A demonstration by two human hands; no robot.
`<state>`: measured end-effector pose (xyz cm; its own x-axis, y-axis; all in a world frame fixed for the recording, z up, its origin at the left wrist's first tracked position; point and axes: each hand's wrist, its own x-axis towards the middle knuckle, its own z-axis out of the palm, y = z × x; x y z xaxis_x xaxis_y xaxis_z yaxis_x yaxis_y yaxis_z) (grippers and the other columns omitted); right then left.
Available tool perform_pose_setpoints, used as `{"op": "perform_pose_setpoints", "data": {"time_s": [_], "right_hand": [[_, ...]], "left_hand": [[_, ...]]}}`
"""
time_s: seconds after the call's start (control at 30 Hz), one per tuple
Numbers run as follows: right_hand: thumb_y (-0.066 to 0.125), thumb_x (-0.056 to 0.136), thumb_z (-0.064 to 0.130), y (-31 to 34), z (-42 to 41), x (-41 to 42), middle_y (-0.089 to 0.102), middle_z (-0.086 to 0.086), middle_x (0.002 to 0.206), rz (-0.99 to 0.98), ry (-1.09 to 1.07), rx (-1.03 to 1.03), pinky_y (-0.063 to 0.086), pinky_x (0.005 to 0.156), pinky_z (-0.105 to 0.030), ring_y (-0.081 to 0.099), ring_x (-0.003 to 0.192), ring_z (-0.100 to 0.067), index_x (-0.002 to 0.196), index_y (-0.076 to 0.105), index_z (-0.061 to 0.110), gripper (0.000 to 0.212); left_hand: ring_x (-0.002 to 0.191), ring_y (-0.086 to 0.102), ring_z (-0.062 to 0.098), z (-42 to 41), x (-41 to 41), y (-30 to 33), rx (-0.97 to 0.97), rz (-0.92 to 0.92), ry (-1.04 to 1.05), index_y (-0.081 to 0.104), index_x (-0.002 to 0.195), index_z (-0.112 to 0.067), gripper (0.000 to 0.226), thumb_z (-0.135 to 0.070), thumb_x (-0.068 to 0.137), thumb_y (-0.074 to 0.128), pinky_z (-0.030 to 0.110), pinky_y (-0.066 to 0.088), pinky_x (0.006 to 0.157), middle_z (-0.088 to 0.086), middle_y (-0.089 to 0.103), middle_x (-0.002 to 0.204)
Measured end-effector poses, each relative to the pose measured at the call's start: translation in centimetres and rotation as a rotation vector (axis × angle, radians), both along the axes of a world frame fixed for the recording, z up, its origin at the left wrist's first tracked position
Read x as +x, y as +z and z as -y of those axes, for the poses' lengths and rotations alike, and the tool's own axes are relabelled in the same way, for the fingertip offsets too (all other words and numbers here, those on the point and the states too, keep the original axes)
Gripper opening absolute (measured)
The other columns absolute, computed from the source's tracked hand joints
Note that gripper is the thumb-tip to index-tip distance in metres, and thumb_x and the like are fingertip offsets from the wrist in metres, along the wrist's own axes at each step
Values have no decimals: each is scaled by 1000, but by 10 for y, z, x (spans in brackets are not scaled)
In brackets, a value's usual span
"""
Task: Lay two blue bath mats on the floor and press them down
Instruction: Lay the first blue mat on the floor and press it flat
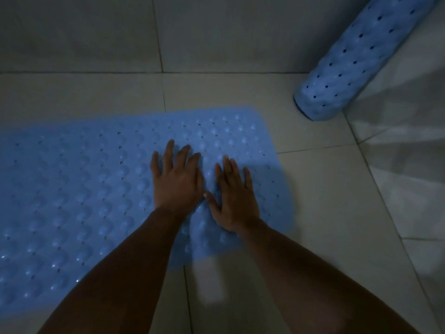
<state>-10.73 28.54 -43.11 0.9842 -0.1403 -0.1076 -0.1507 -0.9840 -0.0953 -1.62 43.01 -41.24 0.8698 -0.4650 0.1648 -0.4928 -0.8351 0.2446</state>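
A blue bath mat (79, 201) with bumps and small holes lies flat on the tiled floor, reaching from the left edge to the centre. My left hand (177, 179) presses on its right part, palm down with fingers spread. My right hand (234, 197) lies flat beside it, near the mat's right end, the two thumbs almost touching. A second blue mat (356, 56), rolled into a tube, leans in the corner at the upper right, its lower end on the floor.
Pale floor tiles (325, 213) surround the mat at the right and front. A tiled wall (96, 32) runs along the back, and another wall (409, 141) closes the right side. The light is dim.
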Motion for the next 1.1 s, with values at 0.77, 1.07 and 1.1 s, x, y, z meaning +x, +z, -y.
{"op": "perform_pose_setpoints", "data": {"time_s": [0.77,1.07,1.1], "right_hand": [[45,92,29,51,158,-4,71,1,110,202,-212,246,50,89,-35,62,103,-24,114,68,21,33],[43,91,33,80,140,5,68,-3,118,1,-143,238,52,92,-39,61,110,-26,118,68,20,39],[44,93,34,82,133,-1,67,-4,121,-13,-172,252,52,95,-40,62,115,-27,121,68,21,39]], "left_hand": [[156,-12,34,107,-70,-29,173,-133,-411,7,162,-14,84,-69,99,18,62,2,123,11,-4,170],[154,19,32,138,-36,40,296,-516,-392,25,158,-17,63,-46,102,33,54,20,122,10,21,167],[149,30,33,136,-27,54,240,-540,-363,31,155,-18,57,-42,103,36,51,29,118,10,33,162]]}}
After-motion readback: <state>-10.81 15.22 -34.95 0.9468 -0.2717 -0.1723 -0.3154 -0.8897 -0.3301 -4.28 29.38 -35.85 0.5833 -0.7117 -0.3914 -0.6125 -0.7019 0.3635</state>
